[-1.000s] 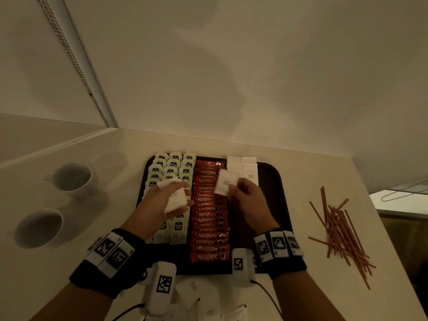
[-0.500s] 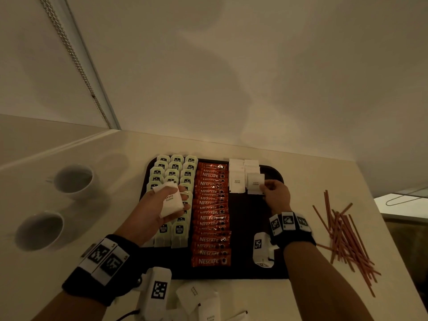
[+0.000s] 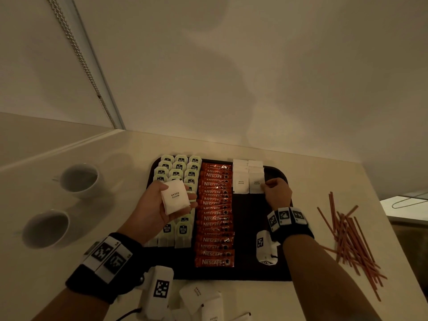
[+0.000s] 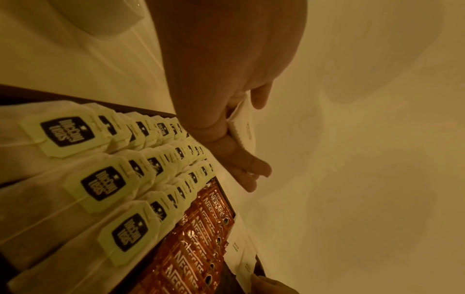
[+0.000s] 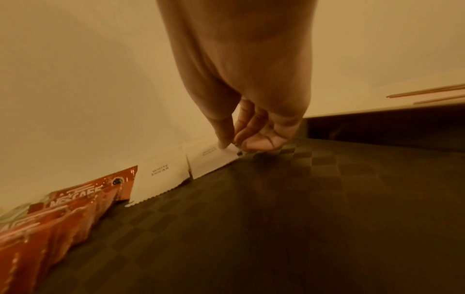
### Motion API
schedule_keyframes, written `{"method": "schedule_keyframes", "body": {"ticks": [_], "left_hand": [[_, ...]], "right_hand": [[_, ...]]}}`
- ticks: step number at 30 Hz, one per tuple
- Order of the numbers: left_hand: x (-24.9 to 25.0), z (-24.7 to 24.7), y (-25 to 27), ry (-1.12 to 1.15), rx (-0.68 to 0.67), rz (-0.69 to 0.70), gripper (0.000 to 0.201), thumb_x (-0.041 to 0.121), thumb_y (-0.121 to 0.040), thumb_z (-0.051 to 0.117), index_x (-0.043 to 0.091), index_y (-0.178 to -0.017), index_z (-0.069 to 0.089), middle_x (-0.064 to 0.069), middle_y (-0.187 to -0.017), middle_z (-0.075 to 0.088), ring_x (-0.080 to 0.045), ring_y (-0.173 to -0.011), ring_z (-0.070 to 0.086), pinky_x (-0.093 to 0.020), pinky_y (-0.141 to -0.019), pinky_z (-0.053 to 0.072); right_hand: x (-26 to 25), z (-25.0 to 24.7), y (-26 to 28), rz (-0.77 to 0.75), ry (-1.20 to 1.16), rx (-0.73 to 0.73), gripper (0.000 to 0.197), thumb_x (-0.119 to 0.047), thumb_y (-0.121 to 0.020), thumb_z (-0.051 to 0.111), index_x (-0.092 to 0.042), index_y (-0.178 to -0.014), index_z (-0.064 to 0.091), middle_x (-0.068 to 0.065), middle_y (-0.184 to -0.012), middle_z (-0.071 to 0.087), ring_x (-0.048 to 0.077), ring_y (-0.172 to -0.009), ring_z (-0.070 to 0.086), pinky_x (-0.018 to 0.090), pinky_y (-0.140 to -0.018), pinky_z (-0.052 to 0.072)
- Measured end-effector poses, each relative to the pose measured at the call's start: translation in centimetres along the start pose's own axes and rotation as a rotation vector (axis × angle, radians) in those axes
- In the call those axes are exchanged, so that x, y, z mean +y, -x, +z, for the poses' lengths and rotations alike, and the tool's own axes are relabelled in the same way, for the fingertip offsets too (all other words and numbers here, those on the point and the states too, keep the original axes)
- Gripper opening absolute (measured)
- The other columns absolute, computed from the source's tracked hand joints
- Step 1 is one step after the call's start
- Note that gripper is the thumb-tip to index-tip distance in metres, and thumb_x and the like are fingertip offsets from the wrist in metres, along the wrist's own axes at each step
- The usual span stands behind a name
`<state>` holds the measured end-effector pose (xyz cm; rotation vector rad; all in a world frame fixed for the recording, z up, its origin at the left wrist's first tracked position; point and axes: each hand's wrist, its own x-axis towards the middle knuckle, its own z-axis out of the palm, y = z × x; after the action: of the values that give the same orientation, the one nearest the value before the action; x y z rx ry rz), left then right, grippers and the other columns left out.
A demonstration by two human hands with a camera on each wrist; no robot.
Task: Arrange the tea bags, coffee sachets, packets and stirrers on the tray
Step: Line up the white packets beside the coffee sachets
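Right hand [image 3: 276,193] fingers [image 5: 224,137] pinch a white paper sugar packet [image 3: 256,183] at the dark plastic tray [image 3: 252,272] far right; square it beside its neighbour while left hand [image 3: 159,205] holds spare white packets [image 3: 175,198].

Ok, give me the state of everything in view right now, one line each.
Left hand: holds a stack of white sugar packets.
Right hand: pinches the front sugar packet on the tray.
Tea bags: lined up.
Coffee sachets: lined up.
Stirrers: loose, off tray.
Cups: upright.
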<state>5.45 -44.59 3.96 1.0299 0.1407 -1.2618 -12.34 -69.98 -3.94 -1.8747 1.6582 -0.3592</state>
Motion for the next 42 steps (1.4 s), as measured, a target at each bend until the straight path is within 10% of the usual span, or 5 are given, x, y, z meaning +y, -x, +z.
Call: {"method": "schedule_keyframes", "body": {"ticks": [5, 11, 28, 36, 42], "left_hand": [[0.0, 0.7, 0.0, -0.042, -0.047, 0.023, 0.039, 0.018, -0.097, 0.026, 0.003, -0.109, 0.059, -0.014, -0.095, 0.073, -0.025, -0.079, 0.072, -0.029, -0.055, 0.059], [-0.6, 2.0, -0.1, -0.190, -0.006, 0.185, 0.026, 0.019, -0.100, 0.040, 0.016, -0.107, 0.064, -0.002, -0.101, 0.074, -0.014, -0.087, 0.071, -0.031, -0.067, 0.058], [-0.8, 2.2, 0.2, -0.307, 0.043, 0.229, 0.019, 0.017, -0.094, 0.052, 0.015, -0.106, 0.066, -0.006, -0.107, 0.071, -0.020, -0.095, 0.067, -0.022, -0.056, 0.056], [-0.4, 3.0, 0.0, 0.037, -0.087, 0.053, 0.031, 0.003, -0.100, 0.030, 0.002, -0.128, 0.042, -0.021, -0.121, 0.056, -0.029, -0.105, 0.059, -0.036, -0.074, 0.057], [-1.0, 2.9, -0.3, -0.291, 0.032, 0.228, 0.012, 0.009, -0.094, 0.052, 0.012, -0.100, 0.062, -0.012, -0.106, 0.066, -0.020, -0.091, 0.067, -0.023, -0.063, 0.058]], "right_hand": [[-2.0, -0.3, 1.4, -0.091, -0.133, 0.010, 0.018, -0.019, -0.088, 0.063, -0.006, -0.101, 0.060, 0.010, -0.103, 0.063, 0.021, -0.092, 0.059, 0.023, -0.071, 0.042], [-8.5, -0.5, 10.7, -0.340, -0.443, -0.689, 0.022, -0.034, -0.087, 0.061, -0.014, -0.096, 0.060, 0.002, -0.096, 0.064, 0.017, -0.089, 0.062, 0.031, -0.081, 0.054], [-8.9, 0.6, 12.8, -0.426, -0.543, -0.605, 0.010, -0.019, -0.085, 0.068, -0.016, -0.081, 0.059, 0.000, -0.086, 0.061, 0.008, -0.079, 0.055, 0.025, -0.074, 0.049], [-8.8, 0.8, 12.2, -0.394, -0.576, -0.564, 0.009, -0.017, -0.084, 0.069, -0.017, -0.085, 0.059, -0.001, -0.089, 0.063, 0.014, -0.088, 0.060, 0.034, -0.083, 0.054], [-8.9, 0.9, 12.3, -0.407, -0.601, -0.547, 0.014, -0.020, -0.087, 0.066, -0.009, -0.095, 0.062, 0.002, -0.090, 0.064, 0.015, -0.081, 0.061, 0.029, -0.073, 0.053]]}}
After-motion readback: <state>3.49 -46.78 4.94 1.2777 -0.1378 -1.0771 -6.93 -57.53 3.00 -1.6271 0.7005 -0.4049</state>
